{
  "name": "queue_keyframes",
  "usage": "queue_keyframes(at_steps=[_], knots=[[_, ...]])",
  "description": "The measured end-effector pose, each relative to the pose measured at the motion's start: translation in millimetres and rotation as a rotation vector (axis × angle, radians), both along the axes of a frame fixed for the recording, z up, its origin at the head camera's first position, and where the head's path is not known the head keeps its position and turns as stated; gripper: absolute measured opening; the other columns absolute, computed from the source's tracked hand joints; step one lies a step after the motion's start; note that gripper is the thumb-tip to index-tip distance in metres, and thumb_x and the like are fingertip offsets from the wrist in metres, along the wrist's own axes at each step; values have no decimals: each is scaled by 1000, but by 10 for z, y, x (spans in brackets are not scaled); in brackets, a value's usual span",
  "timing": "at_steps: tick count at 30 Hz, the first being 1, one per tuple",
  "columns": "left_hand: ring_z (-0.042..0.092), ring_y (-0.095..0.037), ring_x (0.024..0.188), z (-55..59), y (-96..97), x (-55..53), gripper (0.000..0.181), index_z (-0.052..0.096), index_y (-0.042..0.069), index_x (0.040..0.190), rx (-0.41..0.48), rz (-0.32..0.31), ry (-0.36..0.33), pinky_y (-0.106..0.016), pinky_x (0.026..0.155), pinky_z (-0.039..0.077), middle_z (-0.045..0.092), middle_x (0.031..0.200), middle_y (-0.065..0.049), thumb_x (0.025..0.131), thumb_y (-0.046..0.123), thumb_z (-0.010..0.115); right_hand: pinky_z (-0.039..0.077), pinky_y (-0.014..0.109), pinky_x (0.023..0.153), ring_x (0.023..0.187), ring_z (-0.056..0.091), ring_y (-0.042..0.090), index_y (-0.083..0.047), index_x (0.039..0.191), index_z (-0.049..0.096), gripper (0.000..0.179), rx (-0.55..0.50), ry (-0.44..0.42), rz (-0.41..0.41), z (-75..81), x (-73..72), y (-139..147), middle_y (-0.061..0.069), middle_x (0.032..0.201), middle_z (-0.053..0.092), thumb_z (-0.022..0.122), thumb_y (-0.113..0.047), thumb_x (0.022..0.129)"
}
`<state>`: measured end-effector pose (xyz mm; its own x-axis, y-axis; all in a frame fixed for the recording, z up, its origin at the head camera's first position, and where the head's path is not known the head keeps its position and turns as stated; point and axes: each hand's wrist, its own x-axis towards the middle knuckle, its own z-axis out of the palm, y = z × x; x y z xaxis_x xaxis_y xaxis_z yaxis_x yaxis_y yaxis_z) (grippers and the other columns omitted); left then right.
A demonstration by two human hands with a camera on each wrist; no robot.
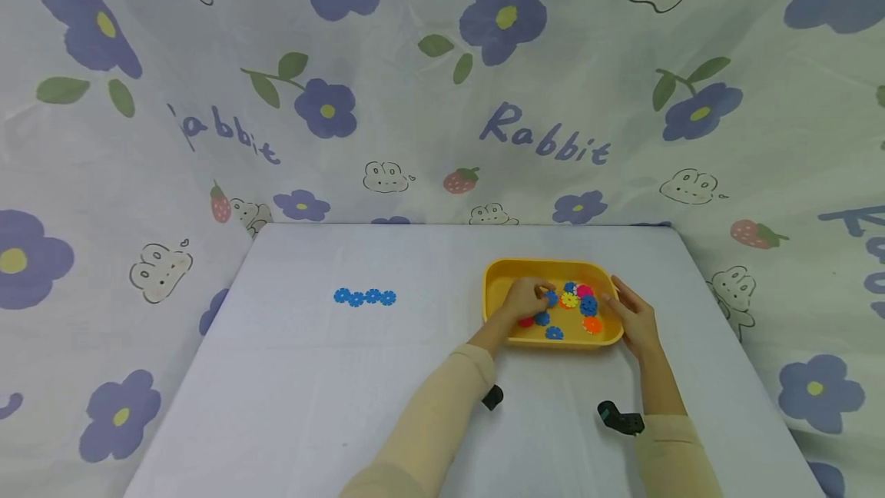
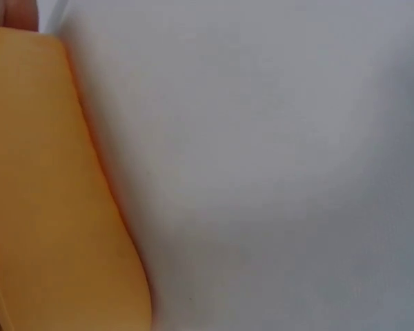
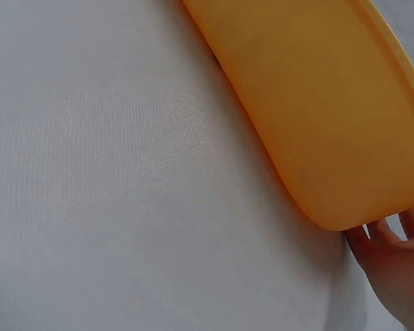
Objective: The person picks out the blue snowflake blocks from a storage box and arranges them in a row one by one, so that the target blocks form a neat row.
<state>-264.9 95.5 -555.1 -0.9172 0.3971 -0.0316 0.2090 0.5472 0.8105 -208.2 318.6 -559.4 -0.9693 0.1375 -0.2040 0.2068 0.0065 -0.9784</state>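
My left hand reaches into the yellow tray, fingers bent, and pinches a blue notched plastic disc at the fingertips. Around it in the tray lie several more discs: a yellow one, a dark blue one, an orange one, and a loose blue one by the near wall. My right hand grips the tray's right end, thumb over the rim and fingers outside. In the right wrist view, fingers press against the tray's outer wall.
Left of the tray, a row of joined blue discs lies on the white table. A patterned cloth hangs behind the table and at both sides. Each wrist carries a small black camera.
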Motion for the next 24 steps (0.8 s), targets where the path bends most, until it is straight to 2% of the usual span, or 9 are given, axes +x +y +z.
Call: queue_keyframes(at_steps=[4,8,14,19,24], knots=[[48,-7,68,2,9,20,27,72,7,106,-146,-43,16,-13,57,40,61,79,-1,79,5,67,43,8,83,135,33,24,-19,146,34,65,-11,-5,-2,-10,-5,9,19,152,24,64,-30,89],[48,-8,69,4,22,34,30,71,7,108,-183,-38,0,-14,60,41,60,79,1,78,12,74,44,9,83,135,33,24,-19,146,34,66,-5,-5,1,-20,-9,17,19,152,24,64,-30,89],[54,-7,81,11,38,37,40,70,7,110,-232,-26,2,-15,76,46,68,96,0,74,20,81,44,9,83,138,28,27,-18,146,34,66,-26,-9,1,-3,-4,16,18,153,21,64,-30,89],[57,-10,88,14,30,29,39,70,5,108,-198,-16,-21,-17,82,47,68,102,-3,73,18,81,43,9,84,140,22,31,-19,147,34,66,-15,-9,1,12,5,12,17,154,20,64,-31,89],[54,-9,79,39,-17,14,38,70,2,106,-32,20,-58,-16,73,47,67,97,-6,72,15,82,42,12,87,138,25,30,-18,147,33,65,-8,-11,9,15,12,7,18,154,21,63,-29,90]])
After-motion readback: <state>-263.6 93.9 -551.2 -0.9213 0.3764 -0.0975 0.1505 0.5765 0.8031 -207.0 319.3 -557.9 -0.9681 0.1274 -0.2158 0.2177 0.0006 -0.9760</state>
